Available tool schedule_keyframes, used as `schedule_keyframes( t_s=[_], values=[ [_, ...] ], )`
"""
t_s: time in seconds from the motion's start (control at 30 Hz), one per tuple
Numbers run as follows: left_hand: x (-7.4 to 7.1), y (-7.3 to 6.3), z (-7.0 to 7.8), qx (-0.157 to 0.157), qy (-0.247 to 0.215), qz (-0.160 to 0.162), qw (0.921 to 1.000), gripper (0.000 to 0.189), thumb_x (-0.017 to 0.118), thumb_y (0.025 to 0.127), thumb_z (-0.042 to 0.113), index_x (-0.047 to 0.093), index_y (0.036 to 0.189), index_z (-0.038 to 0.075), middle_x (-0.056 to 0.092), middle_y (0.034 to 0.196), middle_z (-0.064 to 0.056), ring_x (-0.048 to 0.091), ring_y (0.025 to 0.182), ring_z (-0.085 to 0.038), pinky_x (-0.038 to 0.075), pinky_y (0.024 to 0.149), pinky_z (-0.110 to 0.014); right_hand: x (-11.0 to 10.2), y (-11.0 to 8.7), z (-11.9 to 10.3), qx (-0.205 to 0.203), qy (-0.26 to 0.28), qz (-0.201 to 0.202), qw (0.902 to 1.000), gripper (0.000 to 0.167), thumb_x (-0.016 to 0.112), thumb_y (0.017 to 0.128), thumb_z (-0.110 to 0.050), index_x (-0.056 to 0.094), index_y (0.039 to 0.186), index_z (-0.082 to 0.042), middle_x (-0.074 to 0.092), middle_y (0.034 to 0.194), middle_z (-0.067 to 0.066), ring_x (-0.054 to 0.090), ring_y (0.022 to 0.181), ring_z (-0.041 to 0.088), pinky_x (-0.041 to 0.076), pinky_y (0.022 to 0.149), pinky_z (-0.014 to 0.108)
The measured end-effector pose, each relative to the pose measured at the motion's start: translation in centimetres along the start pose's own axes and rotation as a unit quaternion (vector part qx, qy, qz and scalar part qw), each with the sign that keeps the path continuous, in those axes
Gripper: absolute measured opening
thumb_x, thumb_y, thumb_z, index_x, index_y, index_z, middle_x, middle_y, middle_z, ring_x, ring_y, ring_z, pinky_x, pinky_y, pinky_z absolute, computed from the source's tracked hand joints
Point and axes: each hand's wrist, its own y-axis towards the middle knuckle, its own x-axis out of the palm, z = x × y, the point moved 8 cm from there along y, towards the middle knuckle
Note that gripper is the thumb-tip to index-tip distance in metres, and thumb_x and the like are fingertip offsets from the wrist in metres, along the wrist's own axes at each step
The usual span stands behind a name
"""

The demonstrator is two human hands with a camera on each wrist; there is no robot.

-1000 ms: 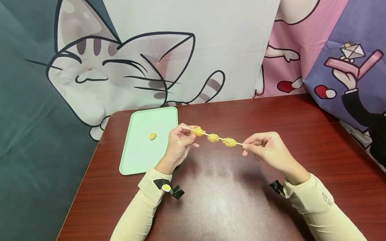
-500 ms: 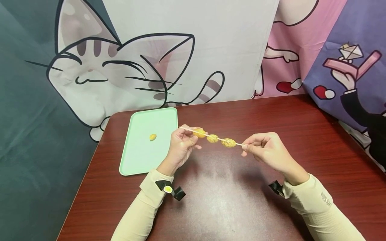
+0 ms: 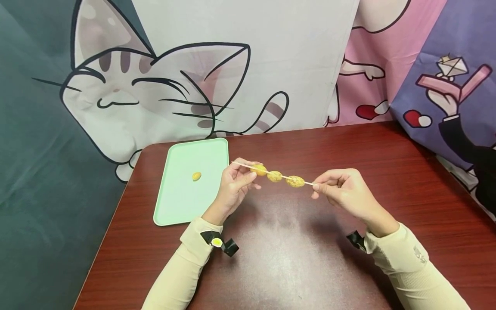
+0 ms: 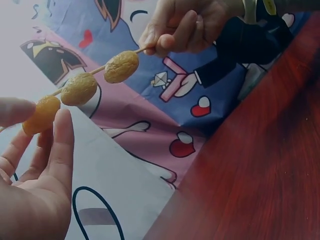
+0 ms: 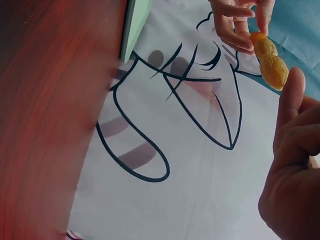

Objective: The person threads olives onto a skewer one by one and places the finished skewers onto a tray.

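Observation:
A thin wooden skewer (image 3: 284, 177), held above the table, carries three wrinkled yellow oval food pieces. Thumb and fingers of my left hand (image 3: 231, 191) pinch the leftmost piece (image 4: 42, 115), and the skewer's bare tip pokes out past it. The middle piece (image 4: 79, 89) and the rightmost piece (image 4: 121, 66) sit along the stick, with short gaps between pieces in the head view. My right hand (image 3: 346, 189) pinches the skewer's other end between thumb and forefinger. One smaller yellow piece (image 3: 196, 176) lies on the light green tray (image 3: 182, 204).
The tray stands at the back left of the dark red wooden table (image 3: 271, 258), left of my left hand. A cloth backdrop (image 3: 302, 56) with cartoon cat drawings hangs behind the table. Black straps with small devices are on both wrists.
My left hand has moved slightly right, and the leftmost piece has slid a little along the skewer toward the middle one. The right hand has stayed nearly still.

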Motion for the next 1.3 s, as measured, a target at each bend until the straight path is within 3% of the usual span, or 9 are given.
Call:
schedule_keyframes(
  t_s=[0.23,0.43,0.67,0.83,0.9,0.93,1.07,1.13,1.3],
  values=[
    [-0.9,-0.3,-0.1,-0.03,0.031,0.006,0.9991,0.028,0.051,0.09,-0.006,0.052,0.114,0.009,0.062,0.116,-0.009,0.065,0.095,-0.014,0.057,0.063,-0.024,0.2,0.2,0.2,0.001,0.001,0.002,1.0,0.006,0.065,0.089,0.007,0.07,0.088,0.004,0.07,0.067,0.009,0.034,0.037,0.009,0.022,0.031,0.035],
    [-4.9,-0.3,1.3,-0.067,0.063,0.077,0.9927,0.028,0.054,0.089,-0.004,0.055,0.114,0.008,0.064,0.113,-0.008,0.065,0.09,-0.018,0.052,0.058,-0.022,-0.4,-0.3,0.3,0.013,-0.015,0.012,0.9997,0.005,0.067,0.09,0.004,0.071,0.088,0.002,0.07,0.067,0.007,0.032,0.036,0.011,0.02,0.03,0.034],
    [-10.8,-0.3,4.3,-0.095,0.134,0.184,0.969,0.021,0.054,0.093,-0.006,0.059,0.106,0.011,0.068,0.102,0.001,0.064,0.079,-0.012,0.044,0.05,-0.018,-1.1,-0.8,0.3,0.01,-0.022,0.015,0.9996,0.007,0.066,0.089,0.006,0.071,0.088,0.001,0.069,0.065,0.003,0.03,0.036,0.014,0.02,0.029,0.034],
    [-14.5,-0.5,5.6,-0.128,0.201,0.226,0.9445,0.022,0.056,0.094,-0.003,0.06,0.114,0.007,0.066,0.107,0.001,0.062,0.083,-0.012,0.044,0.054,-0.019,-1.0,-0.7,0.3,0.006,-0.022,0.013,0.9997,0.007,0.066,0.089,0.005,0.071,0.087,0.001,0.069,0.065,0.003,0.03,0.035,0.013,0.02,0.029,0.034],
    [-15.9,-0.6,5.8,-0.144,0.267,0.234,0.9236,0.026,0.059,0.094,0.001,0.06,0.12,0.006,0.066,0.115,-0.003,0.062,0.089,-0.014,0.044,0.057,-0.02,-1.0,-0.8,0.3,0.007,-0.022,0.013,0.9997,0.007,0.066,0.09,0.005,0.071,0.087,0.0,0.069,0.065,0.002,0.03,0.036,0.013,0.02,0.029,0.034],
    [-16.5,-0.5,5.9,-0.149,0.315,0.236,0.9071,0.029,0.061,0.093,0.003,0.06,0.123,0.004,0.066,0.118,-0.007,0.062,0.095,-0.017,0.046,0.061,-0.021,-0.9,-0.8,0.3,0.008,-0.022,0.013,0.9996,0.007,0.066,0.09,0.005,0.071,0.087,0.0,0.069,0.065,0.002,0.031,0.036,0.012,0.02,0.029,0.034],
    [-18.6,-0.8,5.9,-0.18,0.491,0.239,0.8178,0.04,0.066,0.091,0.01,0.06,0.129,0.001,0.062,0.129,-0.017,0.056,0.119,-0.029,0.05,0.083,-0.032,-0.7,-0.7,0.4,0.007,-0.018,0.009,0.9998,0.007,0.066,0.089,0.005,0.071,0.088,0.0,0.07,0.067,0.003,0.031,0.037,0.012,0.021,0.03,0.034],
    [-19.5,-1.2,5.6,-0.199,0.532,0.244,0.786,0.042,0.065,0.091,0.012,0.06,0.131,0.001,0.061,0.131,-0.02,0.051,0.126,-0.034,0.048,0.095,-0.041,-0.5,-0.6,0.4,0.005,-0.016,0.007,0.9998,0.007,0.066,0.089,0.005,0.071,0.088,0.0,0.07,0.067,0.004,0.031,0.037,0.013,0.021,0.03,0.034],
    [-20.7,-2.2,4.7,-0.259,0.599,0.244,0.7174,0.048,0.065,0.092,0.023,0.056,0.137,0.008,0.058,0.136,-0.016,0.053,0.124,-0.038,0.047,0.097,-0.053,-0.3,-0.5,0.2,0.004,-0.019,0.007,0.9998,0.007,0.067,0.09,0.004,0.071,0.086,0.0,0.069,0.065,0.003,0.031,0.037,0.014,0.021,0.03,0.034]
  ],
)
